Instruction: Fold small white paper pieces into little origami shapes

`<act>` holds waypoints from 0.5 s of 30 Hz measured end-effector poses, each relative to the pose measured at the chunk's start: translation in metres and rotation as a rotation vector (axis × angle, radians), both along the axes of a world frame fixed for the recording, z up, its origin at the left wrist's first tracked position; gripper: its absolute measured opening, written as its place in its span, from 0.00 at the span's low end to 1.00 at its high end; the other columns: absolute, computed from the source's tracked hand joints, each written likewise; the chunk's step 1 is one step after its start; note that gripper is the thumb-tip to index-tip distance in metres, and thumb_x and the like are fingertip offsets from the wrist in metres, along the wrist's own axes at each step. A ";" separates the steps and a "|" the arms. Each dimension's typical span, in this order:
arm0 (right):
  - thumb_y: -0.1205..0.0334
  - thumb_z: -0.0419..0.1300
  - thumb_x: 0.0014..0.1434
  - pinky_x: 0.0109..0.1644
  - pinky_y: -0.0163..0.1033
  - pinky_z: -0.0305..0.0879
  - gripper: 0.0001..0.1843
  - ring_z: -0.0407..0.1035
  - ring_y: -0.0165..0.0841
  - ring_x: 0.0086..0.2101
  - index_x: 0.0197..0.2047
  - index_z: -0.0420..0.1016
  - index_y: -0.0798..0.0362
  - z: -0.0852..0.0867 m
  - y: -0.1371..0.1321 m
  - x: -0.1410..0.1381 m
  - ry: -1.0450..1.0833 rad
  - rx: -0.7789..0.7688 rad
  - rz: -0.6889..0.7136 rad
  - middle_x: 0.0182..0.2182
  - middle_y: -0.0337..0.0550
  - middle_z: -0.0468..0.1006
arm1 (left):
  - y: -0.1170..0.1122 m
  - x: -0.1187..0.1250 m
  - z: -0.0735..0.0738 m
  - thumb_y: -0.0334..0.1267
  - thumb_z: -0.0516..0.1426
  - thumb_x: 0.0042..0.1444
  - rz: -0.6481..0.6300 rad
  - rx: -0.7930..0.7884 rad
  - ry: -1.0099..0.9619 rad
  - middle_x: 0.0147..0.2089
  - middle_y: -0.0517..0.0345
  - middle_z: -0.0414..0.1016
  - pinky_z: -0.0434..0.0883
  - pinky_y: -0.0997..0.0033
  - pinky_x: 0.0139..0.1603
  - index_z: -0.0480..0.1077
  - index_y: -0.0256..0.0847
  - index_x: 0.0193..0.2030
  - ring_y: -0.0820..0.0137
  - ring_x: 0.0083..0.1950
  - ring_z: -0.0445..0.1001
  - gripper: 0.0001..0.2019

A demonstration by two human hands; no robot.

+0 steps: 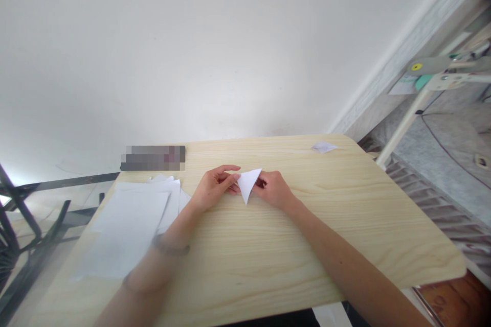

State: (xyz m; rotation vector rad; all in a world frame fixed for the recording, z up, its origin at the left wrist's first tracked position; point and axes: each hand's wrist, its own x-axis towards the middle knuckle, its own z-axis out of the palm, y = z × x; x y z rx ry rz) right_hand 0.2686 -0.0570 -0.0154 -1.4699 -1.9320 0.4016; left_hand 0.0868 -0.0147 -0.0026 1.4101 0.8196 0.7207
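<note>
A small piece of white paper, folded to a triangle [248, 183], is held between my two hands just above the middle of the table. My left hand [218, 184] pinches its left corner, thumb on top and index finger stretched out beyond the edge. On the other side, my right hand [273, 188] grips the paper's right edge with curled fingers, partly hidden behind it. One point of the triangle faces down towards me.
Loose white sheets [134, 225] lie stacked on the left of the wooden table [245, 276]. At the far right edge rests another folded paper piece [324, 147]. A blurred-out dark object [153, 158] is at the back left. The wall [230, 51] stands right behind the table.
</note>
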 end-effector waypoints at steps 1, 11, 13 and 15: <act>0.61 0.56 0.49 0.24 0.30 0.50 0.10 0.59 0.24 0.19 0.20 0.66 0.56 0.001 -0.001 -0.001 -0.056 0.061 -0.018 0.17 0.38 0.70 | 0.000 0.001 0.001 0.46 0.55 0.51 0.007 -0.020 0.012 0.30 0.53 0.75 0.73 0.66 0.34 0.68 0.33 0.43 0.69 0.30 0.74 0.18; 0.62 0.54 0.51 0.30 0.35 0.49 0.10 0.61 0.26 0.20 0.21 0.65 0.54 0.009 -0.011 -0.019 -0.294 0.384 -0.014 0.17 0.37 0.70 | -0.002 0.004 0.009 0.50 0.52 0.51 -0.027 -0.052 0.110 0.26 0.55 0.74 0.71 0.67 0.37 0.69 0.33 0.25 0.67 0.32 0.73 0.19; 0.63 0.55 0.50 0.30 0.34 0.50 0.09 0.60 0.25 0.20 0.20 0.65 0.54 0.009 -0.011 -0.019 -0.254 0.352 -0.044 0.16 0.36 0.70 | 0.000 0.004 0.008 0.49 0.53 0.51 -0.030 -0.075 0.115 0.27 0.55 0.74 0.71 0.67 0.38 0.70 0.33 0.26 0.67 0.32 0.73 0.19; 0.64 0.57 0.48 0.30 0.34 0.52 0.08 0.60 0.26 0.20 0.20 0.65 0.54 0.008 -0.011 -0.019 -0.204 0.304 -0.073 0.16 0.36 0.69 | 0.002 0.003 0.006 0.49 0.53 0.50 -0.032 -0.080 0.122 0.28 0.54 0.74 0.70 0.69 0.36 0.70 0.32 0.27 0.68 0.31 0.72 0.18</act>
